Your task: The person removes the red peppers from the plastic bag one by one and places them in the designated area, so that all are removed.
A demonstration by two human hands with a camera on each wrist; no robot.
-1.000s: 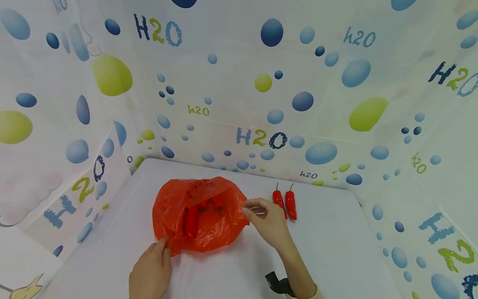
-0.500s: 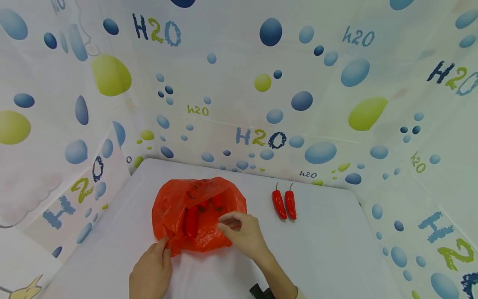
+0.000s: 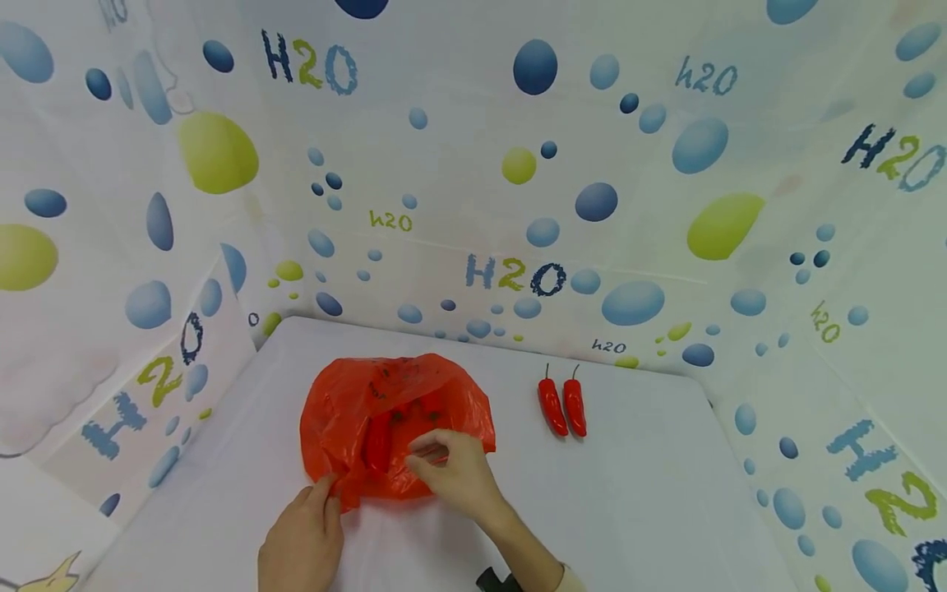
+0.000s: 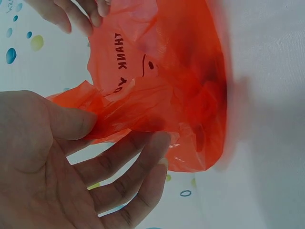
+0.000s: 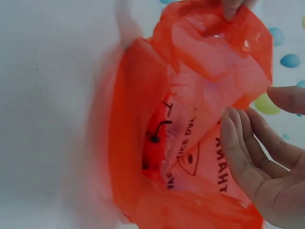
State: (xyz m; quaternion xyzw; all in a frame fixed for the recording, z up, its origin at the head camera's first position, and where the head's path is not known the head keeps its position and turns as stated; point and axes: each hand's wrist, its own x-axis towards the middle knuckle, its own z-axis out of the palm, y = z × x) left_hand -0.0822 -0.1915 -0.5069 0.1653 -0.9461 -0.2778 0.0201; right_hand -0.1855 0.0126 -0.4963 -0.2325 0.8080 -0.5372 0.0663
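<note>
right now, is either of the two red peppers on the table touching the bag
No, in the head view white table shows between the red bag and both peppers.

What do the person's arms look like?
The left grip and right grip are bare human hands, without gloves. A cream sleeve ends on the right forearm, and a black fitting shows beside that arm. No left sleeve or cables are in view.
</note>
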